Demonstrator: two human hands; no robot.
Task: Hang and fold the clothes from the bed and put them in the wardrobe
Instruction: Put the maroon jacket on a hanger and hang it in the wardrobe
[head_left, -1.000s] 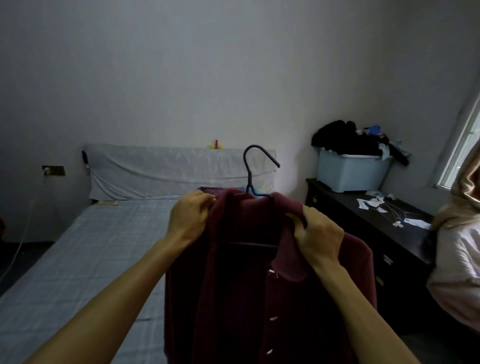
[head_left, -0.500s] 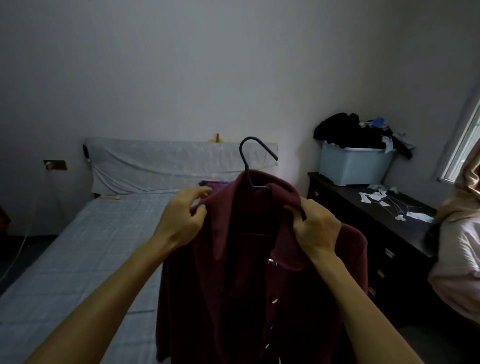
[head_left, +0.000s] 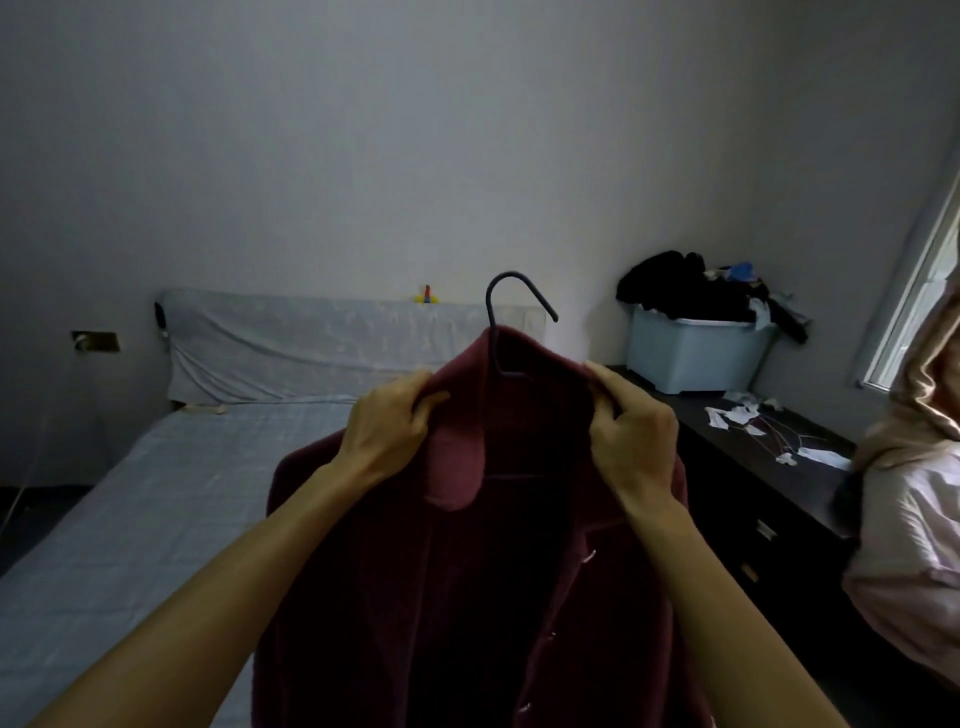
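A person's two bare forearms reach up from the bottom of the frame, holding a dark red jacket (head_left: 467, 597) in mid-air, just above the near right corner of the bed (head_left: 130, 519). The left hand (head_left: 387, 431) grips the left side of the collar, fingers curled into the cloth; the right hand (head_left: 631, 434) pinches the right side in the same way. The jacket hangs lengthwise straight down, collar at the top, open front and buttons facing the person, hem out of sight below. A dark hanger (head_left: 511, 312) sits inside the neck, its hook standing upright above the collar and curving to the right.

The bed runs away from the viewer toward a padded headboard (head_left: 311, 343) draped in pale cloth, against a bare grey wall (head_left: 415, 130). To the right stands a dark dresser (head_left: 753, 467) strewn with scraps of white paper; at its far end a light blue tub (head_left: 691, 353) is heaped with dark clothes. A window frame (head_left: 914, 291) shows at the right edge, with pale fabric (head_left: 914, 493) beside it.
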